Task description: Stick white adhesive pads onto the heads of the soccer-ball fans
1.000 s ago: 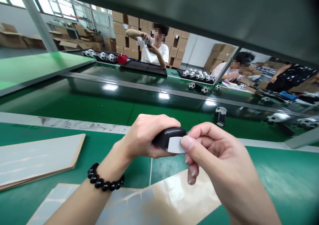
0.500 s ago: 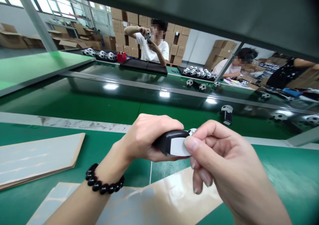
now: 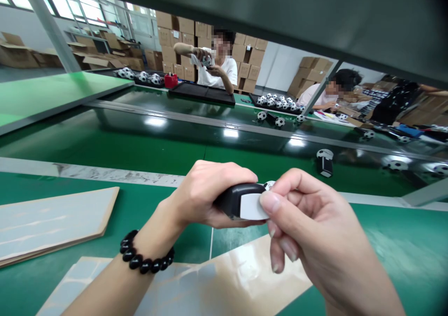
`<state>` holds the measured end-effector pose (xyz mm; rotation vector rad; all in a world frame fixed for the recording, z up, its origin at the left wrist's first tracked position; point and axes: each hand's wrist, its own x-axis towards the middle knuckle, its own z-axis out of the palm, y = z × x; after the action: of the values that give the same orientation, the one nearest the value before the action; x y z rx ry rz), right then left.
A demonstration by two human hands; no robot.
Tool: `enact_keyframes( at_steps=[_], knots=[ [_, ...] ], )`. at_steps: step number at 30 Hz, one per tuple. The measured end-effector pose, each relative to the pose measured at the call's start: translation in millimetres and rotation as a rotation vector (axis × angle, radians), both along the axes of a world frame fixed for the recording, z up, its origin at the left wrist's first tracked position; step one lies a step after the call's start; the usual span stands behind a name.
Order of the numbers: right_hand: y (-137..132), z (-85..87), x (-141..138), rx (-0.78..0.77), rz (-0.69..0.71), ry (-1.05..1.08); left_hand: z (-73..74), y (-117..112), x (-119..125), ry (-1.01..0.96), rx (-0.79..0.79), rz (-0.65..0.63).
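Note:
My left hand is wrapped round a small black device, held above the green table. A black bead bracelet sits on that wrist. My right hand pinches a pale grey sticker with thumb and forefinger and presses it against the black device's side. A bit of a football-patterned part shows just behind the device, between the two hands.
Sticker backing sheets lie under my hands and a flat board lies at left. A conveyor belt carries a black item with a football top. Across it sit other people with trays of small footballs.
My hands have hardly moved since half a second ago. The football-topped item on the belt has drifted right. The person opposite has lowered their arms.

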<state>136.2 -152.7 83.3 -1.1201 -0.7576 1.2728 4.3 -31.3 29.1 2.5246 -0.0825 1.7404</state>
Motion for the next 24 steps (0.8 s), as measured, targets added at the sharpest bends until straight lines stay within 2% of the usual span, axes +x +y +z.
enact_keyframes(
  at_steps=[20,24],
  knots=[
    [-1.1,0.2,-3.7,0.013,-0.034,-0.064,0.1,-0.1,1.7,-0.003,0.011,0.027],
    [-4.1,3.5,-6.1,-0.005,-0.055,-0.176,-0.9,0.7,0.6,0.002,0.009,0.023]
  ],
)
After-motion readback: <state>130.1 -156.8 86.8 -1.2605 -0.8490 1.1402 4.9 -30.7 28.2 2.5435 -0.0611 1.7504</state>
